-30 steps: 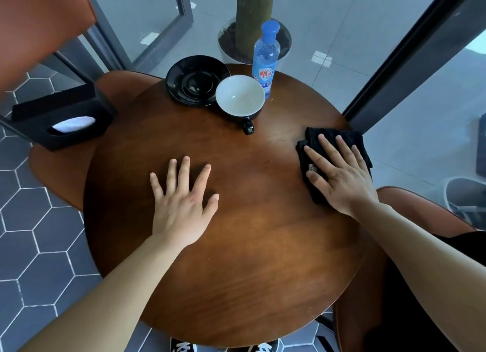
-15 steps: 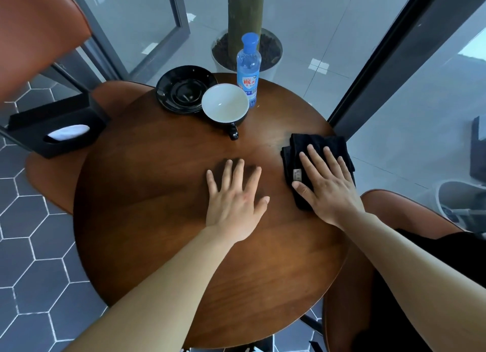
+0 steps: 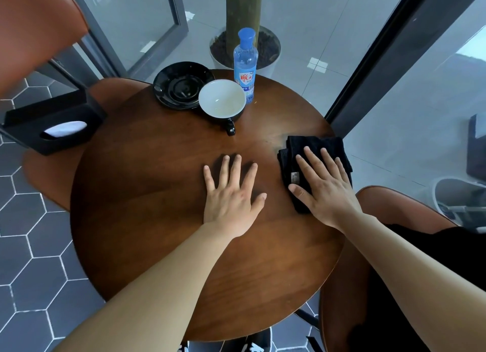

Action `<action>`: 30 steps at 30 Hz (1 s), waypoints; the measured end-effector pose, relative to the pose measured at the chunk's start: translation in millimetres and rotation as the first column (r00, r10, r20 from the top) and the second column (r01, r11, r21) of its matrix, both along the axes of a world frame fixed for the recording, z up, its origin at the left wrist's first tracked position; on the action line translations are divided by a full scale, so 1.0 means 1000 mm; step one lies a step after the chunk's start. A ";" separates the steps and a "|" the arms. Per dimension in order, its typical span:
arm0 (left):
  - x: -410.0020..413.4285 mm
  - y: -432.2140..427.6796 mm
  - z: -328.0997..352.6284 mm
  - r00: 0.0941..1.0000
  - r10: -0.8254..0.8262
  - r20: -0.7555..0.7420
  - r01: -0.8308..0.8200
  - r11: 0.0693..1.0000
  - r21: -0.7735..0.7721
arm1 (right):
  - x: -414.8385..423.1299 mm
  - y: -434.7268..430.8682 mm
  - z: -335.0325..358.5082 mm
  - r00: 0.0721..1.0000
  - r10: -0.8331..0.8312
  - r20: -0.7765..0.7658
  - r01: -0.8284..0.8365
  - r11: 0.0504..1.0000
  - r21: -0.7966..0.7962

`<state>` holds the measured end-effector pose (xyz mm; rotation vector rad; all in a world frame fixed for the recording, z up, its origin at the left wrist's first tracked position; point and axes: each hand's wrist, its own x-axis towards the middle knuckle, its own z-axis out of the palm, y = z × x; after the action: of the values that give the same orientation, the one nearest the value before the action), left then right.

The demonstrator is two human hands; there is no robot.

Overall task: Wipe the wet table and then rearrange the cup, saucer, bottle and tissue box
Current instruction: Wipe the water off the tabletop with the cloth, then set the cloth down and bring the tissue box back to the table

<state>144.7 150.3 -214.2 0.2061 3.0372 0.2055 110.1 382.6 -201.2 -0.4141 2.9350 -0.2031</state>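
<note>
A round wooden table (image 3: 157, 220) fills the view. At its far edge stand a black saucer (image 3: 181, 84), a cup (image 3: 222, 101) with a white inside and black handle, and a clear bottle (image 3: 245, 65) with a blue cap. A black tissue box (image 3: 56, 121) sits on a chair seat at the left. My left hand (image 3: 231, 193) lies flat on the table's middle, fingers spread. My right hand (image 3: 324, 186) presses flat on a folded black cloth (image 3: 315, 151) near the right edge.
Orange-brown chairs stand at the left (image 3: 42, 172) and the right (image 3: 394, 209). A potted tree trunk (image 3: 243, 12) rises behind the table. Glass walls with dark frames surround the far side. Grey hexagon tiles (image 3: 34, 272) cover the floor.
My left hand slid rightwards across the table towards the cloth a second ago and has held still since. My right hand stays flat on the cloth. The view shifted slightly.
</note>
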 end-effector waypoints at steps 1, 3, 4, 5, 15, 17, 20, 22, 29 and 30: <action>0.000 0.000 0.002 1.000 0.003 0.004 -0.003 1.000 0.011 | -0.001 -0.003 0.002 1.000 -0.010 0.003 0.010 1.000 -0.017; -0.001 -0.002 0.006 1.000 0.013 0.008 -0.014 1.000 0.028 | -0.001 -0.012 0.007 1.000 -0.010 -0.006 0.010 0.999 -0.033; -0.001 -0.002 0.008 1.000 0.021 0.004 -0.021 0.999 0.032 | -0.001 -0.017 0.009 1.000 0.001 -0.015 -0.002 0.999 -0.032; -0.001 -0.003 0.012 1.000 0.030 0.000 -0.030 0.999 0.035 | -0.001 -0.021 0.011 1.000 0.015 -0.026 -0.016 0.999 -0.029; 0.011 -0.040 0.048 0.993 0.104 -0.056 -0.102 0.994 0.031 | 0.006 -0.065 0.045 0.996 0.090 -0.018 -0.090 0.995 -0.029; 0.016 -0.051 0.056 0.991 0.117 -0.067 -0.115 0.993 0.025 | 0.007 -0.077 0.054 0.994 0.109 -0.020 -0.110 0.993 -0.034; 0.023 -0.070 0.067 0.986 0.147 -0.082 -0.145 0.989 0.030 | 0.011 -0.098 0.067 0.990 0.140 -0.019 -0.141 0.989 -0.035; 0.028 -0.086 0.074 0.982 0.165 -0.093 -0.163 0.986 0.026 | 0.014 -0.113 0.073 0.986 0.166 -0.016 -0.167 0.986 -0.022; 0.049 -0.158 0.092 0.969 0.204 -0.140 -0.203 0.979 0.022 | 0.025 -0.193 0.094 0.966 0.251 -0.070 -0.254 0.967 -0.037; 0.052 -0.171 0.093 0.967 0.213 -0.140 -0.213 0.977 0.022 | 0.027 -0.207 0.097 0.962 0.262 -0.074 -0.265 0.963 -0.044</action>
<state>196.5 -20.8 -121.0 -0.1121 3.1983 0.2247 137.6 175.3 -104.3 -0.8285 2.9037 -0.2356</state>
